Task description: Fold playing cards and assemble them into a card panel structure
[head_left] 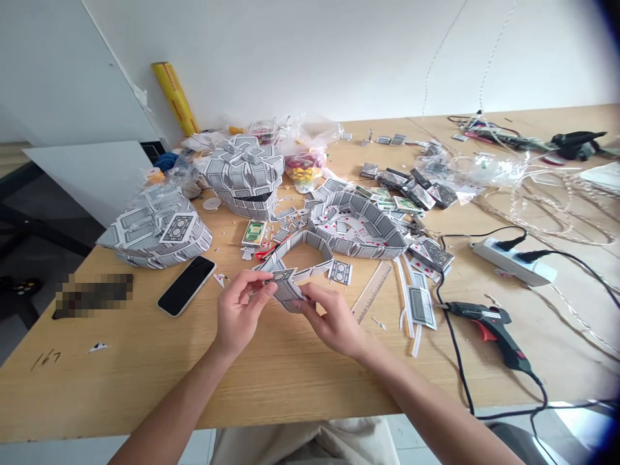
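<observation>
Between both hands is a playing card [285,289] with a dark patterned back, near the front of the table. My left hand [242,307] pinches its left edge between thumb and fingers. On the other edge my right hand [329,316] has its fingers closed. Just behind the hands lies an angular ring of joined cards [310,252], its near side partly hidden by the held card. A larger open box made of cards [358,226] stands behind that. A single card [340,272] lies face down to the right of the ring.
Two lidded card boxes [159,226] stand at the left and back. A phone [186,286] lies left of my hands. To the right are a ruler [371,292], glue sticks [407,303], a glue gun [489,326] with its cable, and a power strip [513,260].
</observation>
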Motion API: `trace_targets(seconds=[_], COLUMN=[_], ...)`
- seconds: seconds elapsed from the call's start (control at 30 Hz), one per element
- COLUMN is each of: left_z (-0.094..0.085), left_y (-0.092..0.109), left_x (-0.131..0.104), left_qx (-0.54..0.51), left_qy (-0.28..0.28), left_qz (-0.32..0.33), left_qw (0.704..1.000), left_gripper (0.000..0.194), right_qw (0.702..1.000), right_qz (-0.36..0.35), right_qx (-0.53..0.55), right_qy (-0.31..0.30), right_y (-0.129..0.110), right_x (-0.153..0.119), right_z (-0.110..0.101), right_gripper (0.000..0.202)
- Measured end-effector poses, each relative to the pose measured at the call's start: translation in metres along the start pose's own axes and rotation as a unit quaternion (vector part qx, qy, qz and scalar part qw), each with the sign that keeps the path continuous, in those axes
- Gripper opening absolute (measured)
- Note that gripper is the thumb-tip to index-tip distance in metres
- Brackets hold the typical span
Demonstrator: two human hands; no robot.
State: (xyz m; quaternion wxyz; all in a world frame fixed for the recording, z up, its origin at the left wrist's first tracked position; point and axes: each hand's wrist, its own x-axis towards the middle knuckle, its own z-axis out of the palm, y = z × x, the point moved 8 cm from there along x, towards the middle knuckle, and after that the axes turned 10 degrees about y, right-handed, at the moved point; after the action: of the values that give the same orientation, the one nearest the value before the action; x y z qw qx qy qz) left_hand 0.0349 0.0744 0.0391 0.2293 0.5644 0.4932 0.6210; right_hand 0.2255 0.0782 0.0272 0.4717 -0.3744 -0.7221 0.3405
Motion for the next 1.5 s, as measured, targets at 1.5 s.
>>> trace_targets(seconds=[1.5], left_z=[-0.067], left_y=[0.023], left_x=[-0.097], left_qx=[0.407], left_qy=[-0.085], left_qz=[0.11], left_qw=[0.903], left_gripper=[0.038], right_qw=[0.929], right_qz=[-0.169], right_qx=[-0.226], right_qy=[-0.239], right_y=[-0.012], right_x=[0.016], right_z=[0.066], right_gripper=[0.027])
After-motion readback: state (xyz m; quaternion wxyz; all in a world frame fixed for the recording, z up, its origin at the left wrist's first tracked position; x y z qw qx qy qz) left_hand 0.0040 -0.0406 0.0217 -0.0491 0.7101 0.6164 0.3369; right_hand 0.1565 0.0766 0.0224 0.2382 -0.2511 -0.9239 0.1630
